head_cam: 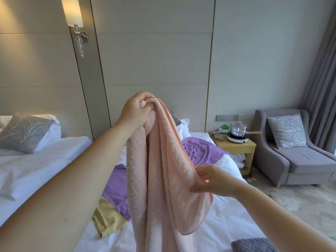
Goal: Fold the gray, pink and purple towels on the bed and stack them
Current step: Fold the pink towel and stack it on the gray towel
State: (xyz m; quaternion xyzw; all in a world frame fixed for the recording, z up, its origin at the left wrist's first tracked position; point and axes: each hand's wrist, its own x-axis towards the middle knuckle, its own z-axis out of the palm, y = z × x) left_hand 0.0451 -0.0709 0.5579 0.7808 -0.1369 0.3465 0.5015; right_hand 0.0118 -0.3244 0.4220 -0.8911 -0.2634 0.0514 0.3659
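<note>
The pink towel (163, 170) hangs in the middle of the frame, held up in the air over the bed (227, 215) and falling in long vertical folds out of the bottom edge of the picture. The left hand (138, 110) is raised at centre, its fingers (145, 104) curled tight round the bunched top of the towel. The right hand (214, 180), lower and to the right, pinches the towel's right edge between thumb and fingers (204, 170), drawing that edge slightly outward.

Behind the pink towel, the purple towel (201, 150) lies crumpled across the white bed, showing both right and left of the hanging cloth. A yellow band (107, 217) at its near end rests on the sheet at lower left of centre. The gray towel (252, 245) lies on the bed at the bottom right edge of the frame, only partly in view beside the right forearm.

A second bed (36, 160) with a gray patterned pillow (23, 131) stands at the left. A wall lamp (72, 13) glows at upper left. At right of centre a small wooden table (234, 148) stands beside the bed, carrying a lidded steel pot (238, 130) on a round hotplate (237, 140). Further right is a gray armchair (300, 160) with a cushion (287, 130), and a gray curtain (323, 79) hangs along the right edge.
</note>
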